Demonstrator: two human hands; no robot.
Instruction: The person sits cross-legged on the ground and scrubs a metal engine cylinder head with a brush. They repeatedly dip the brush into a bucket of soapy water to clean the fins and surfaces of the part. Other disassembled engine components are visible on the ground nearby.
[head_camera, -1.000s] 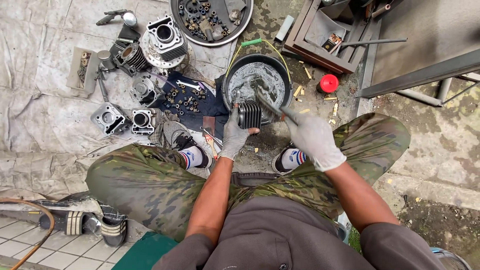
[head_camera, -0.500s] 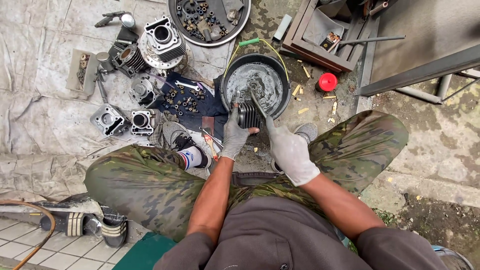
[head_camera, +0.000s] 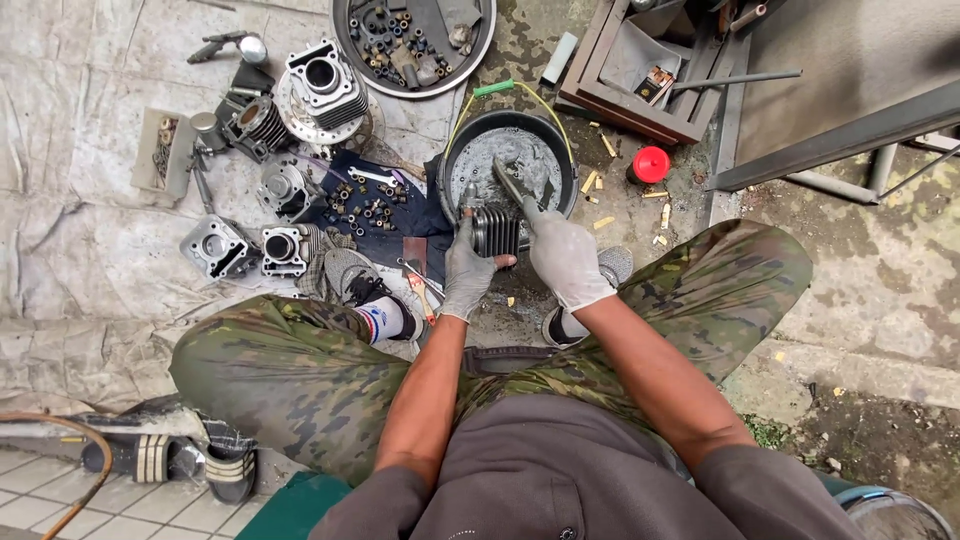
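Our left hand (head_camera: 468, 270) grips the finned cylinder (head_camera: 495, 231) at the bucket (head_camera: 450, 170) rim; our right hand (head_camera: 565, 262) (nearer the cylinder than before) clasps the brush (head_camera: 512, 182).

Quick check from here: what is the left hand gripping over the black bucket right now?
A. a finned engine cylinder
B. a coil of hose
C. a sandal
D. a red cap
A: the gloved left hand is closed around a dark finned engine cylinder at the near rim of the black bucket, while the right hand holds a brush angled into the grey liquid.
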